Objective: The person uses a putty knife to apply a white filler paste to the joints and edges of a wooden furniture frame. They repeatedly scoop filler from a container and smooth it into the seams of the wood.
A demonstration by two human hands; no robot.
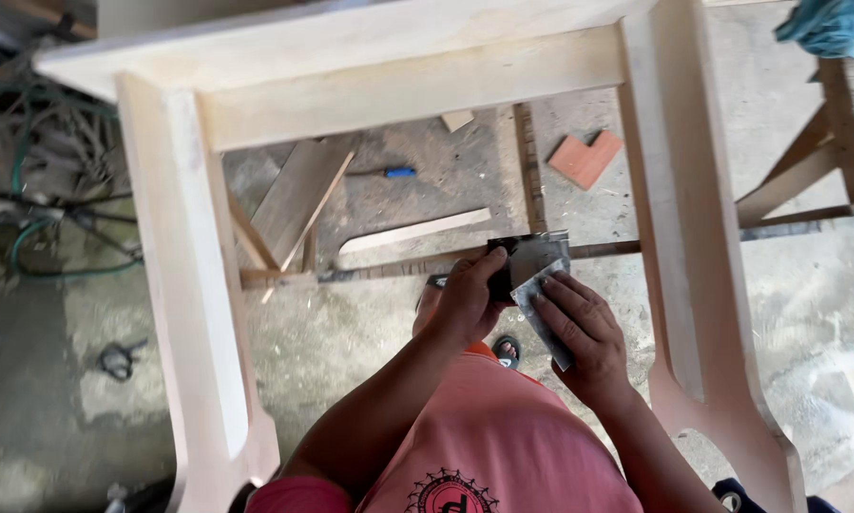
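Observation:
My left hand (470,299) grips a small dark sanding block (522,258) at chest height. My right hand (584,328) holds a grey sheet of sandpaper (541,313) against that block, fingers spread over it, with the paper's tail hanging down past my palm. Both hands sit between the two pale legs of an unfinished wooden table frame: the left leg (194,285), the right leg (683,237), and the cross rail (408,85) above them.
On the dusty concrete floor lie wood offcuts (298,195), a thin slat (412,231), a blue-handled screwdriver (389,173) and a reddish block (585,158). Green hoses (37,190) tangle at left. A wooden trestle (816,161) with a blue cloth (826,24) stands at right.

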